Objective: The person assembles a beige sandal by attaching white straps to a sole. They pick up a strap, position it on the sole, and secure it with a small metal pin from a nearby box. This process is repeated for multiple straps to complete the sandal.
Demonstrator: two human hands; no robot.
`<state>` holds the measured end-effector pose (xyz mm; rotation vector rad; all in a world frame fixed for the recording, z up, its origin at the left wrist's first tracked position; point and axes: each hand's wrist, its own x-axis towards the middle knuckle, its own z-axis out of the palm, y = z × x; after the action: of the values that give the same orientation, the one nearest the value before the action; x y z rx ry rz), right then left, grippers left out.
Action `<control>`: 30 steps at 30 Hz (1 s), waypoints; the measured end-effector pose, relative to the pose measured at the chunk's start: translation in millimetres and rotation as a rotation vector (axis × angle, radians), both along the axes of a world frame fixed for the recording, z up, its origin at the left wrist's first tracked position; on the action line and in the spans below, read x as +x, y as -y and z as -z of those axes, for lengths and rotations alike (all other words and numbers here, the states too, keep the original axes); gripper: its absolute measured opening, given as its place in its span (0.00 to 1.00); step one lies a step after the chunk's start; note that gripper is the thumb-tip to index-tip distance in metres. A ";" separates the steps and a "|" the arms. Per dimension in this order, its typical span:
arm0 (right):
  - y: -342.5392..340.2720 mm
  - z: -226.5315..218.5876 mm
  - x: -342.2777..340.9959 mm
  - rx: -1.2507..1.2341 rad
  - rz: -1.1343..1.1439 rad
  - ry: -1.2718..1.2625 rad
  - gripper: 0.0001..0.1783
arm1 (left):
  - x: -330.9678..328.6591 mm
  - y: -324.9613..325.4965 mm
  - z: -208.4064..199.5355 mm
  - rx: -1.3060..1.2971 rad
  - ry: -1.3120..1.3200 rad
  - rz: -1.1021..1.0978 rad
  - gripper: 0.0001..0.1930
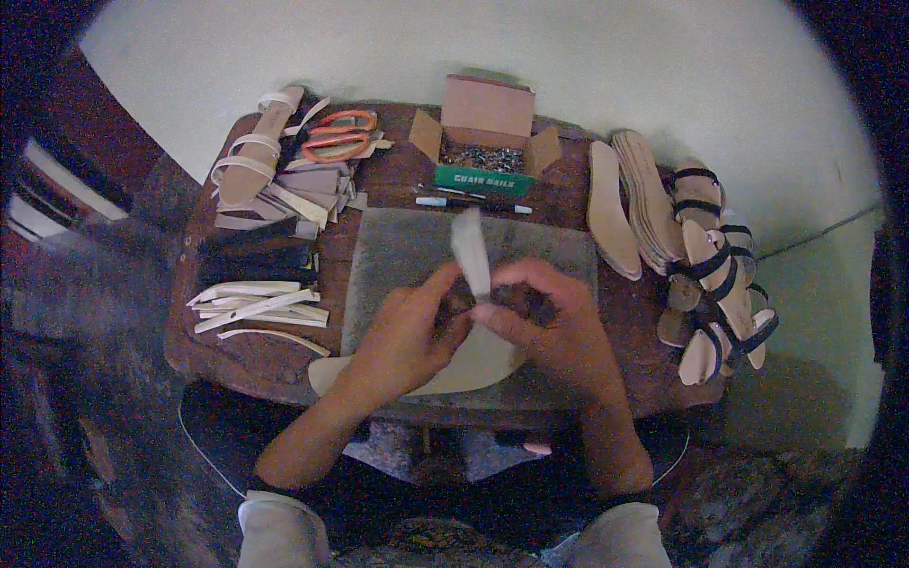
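Note:
Between my two hands a short white strap (471, 251) stands nearly upright, its upper end slightly blurred. My left hand (414, 320) is closed at the strap's lower part, fingers bent. Thumb and forefinger of my right hand (551, 305) pinch the strap's lower end from the other side. Beneath both hands a pale sole-shaped piece (469, 369) lies across the front of a grey mat (390, 260), partly covered by my left hand and forearm.
On the wooden table (620, 336), white strips (265, 305), dark strips (256, 256), a white-strapped sandal (254, 166) and orange-handled scissors (339, 137) lie left. An open nail box (483, 175) and a marker (473, 204) sit behind the mat. Stacked soles (649, 204) and black-strapped sandals (721, 270) lie right.

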<state>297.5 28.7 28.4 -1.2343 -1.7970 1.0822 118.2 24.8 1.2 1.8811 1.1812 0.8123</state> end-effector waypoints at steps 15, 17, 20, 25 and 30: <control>10.7 -28.1 14.1 -0.069 -0.250 -0.341 0.30 | -15.7 -6.6 -10.2 -0.141 0.260 -0.264 0.13; 9.9 -33.0 14.1 -0.125 -0.251 -0.367 0.34 | -17.0 -8.2 -8.2 -0.126 0.287 -0.267 0.12; 8.0 -27.5 20.4 -0.110 -0.306 -0.339 0.20 | -13.8 -9.0 -9.1 -0.268 0.382 -0.314 0.12; 11.7 -35.0 12.1 -0.142 -0.141 -0.201 0.14 | -19.0 -13.6 -1.3 -0.149 0.452 -0.382 0.13; 1.6 -29.0 25.0 0.007 0.015 0.018 0.11 | -25.0 -19.1 -5.2 -0.106 0.439 -0.432 0.17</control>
<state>322.5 27.1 57.4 -1.2551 -1.8013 1.0591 93.2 43.9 6.4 1.2821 1.3251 1.2916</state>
